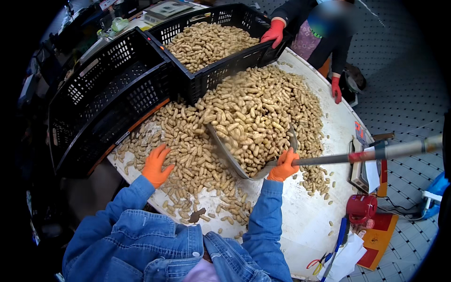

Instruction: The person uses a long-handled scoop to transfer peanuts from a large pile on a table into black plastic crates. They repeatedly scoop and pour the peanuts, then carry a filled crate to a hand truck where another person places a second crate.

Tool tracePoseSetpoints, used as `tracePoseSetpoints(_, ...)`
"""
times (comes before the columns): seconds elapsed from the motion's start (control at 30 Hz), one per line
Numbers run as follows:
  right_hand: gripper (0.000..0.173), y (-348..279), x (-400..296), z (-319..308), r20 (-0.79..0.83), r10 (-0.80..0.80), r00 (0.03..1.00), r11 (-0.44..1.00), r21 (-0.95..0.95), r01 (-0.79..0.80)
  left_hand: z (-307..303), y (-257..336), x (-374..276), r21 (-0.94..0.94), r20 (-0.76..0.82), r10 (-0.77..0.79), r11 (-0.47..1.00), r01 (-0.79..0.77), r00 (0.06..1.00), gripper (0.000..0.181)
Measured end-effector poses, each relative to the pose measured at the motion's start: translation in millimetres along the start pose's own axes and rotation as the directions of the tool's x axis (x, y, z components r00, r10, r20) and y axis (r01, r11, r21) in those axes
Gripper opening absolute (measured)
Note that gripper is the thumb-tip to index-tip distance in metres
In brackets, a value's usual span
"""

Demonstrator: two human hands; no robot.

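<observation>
Orange gloves cover both of my hands. My right hand point(283, 165) is closed around the shaft of a shovel point(320, 159), close to the blade. Unshelled peanuts point(252, 121) heap the wide grey blade, whose curved rim shows at the front and sides. The shaft runs off to the right. With fingers spread, my left hand point(157, 167) is at the left edge of the loose peanuts point(192, 155) and holds nothing. These peanuts lie across the white tabletop point(299, 218). Beyond the blade, a black plastic crate point(232, 67) holds more peanuts.
Left of it, another black crate point(116, 95) is tilted beside the table. A co-worker's red-gloved hand point(273, 34) grips the filled crate; the other point(336, 90) hangs by the table edge. A red mug point(362, 208), scissors point(319, 264), a blue-handled brush point(340, 236) and papers point(347, 252) lie at right.
</observation>
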State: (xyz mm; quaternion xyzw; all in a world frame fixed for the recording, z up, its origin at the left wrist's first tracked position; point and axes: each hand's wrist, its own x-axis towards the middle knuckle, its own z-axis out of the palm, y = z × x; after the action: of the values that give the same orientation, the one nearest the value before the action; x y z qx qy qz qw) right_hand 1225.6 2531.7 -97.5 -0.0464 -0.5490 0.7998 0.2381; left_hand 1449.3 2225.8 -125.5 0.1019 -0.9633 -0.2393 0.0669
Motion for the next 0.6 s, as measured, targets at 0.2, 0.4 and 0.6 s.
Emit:
tracePoseSetpoints(0.2,0.036,-73,4,39,0.068,-0.25,0.966,0.961,-0.101,0.256,3,-27,35,-0.072,0.014,0.102,0.992,-0.101,0.995,0.057)
tracePoseSetpoints(0.4,0.041,-147,23,166,0.172,-0.229,0.958,0.97,-0.038,0.238,-15,-34,48,-0.242,0.006,0.151,0.959,-0.145,0.989,0.058)
tracePoseSetpoints(0.6,0.021,-157,122,361,0.39,0.019,0.92,0.966,-0.245,0.084,-9,-48,31,-0.364,-0.015,0.136,0.922,-0.132,0.991,0.056)
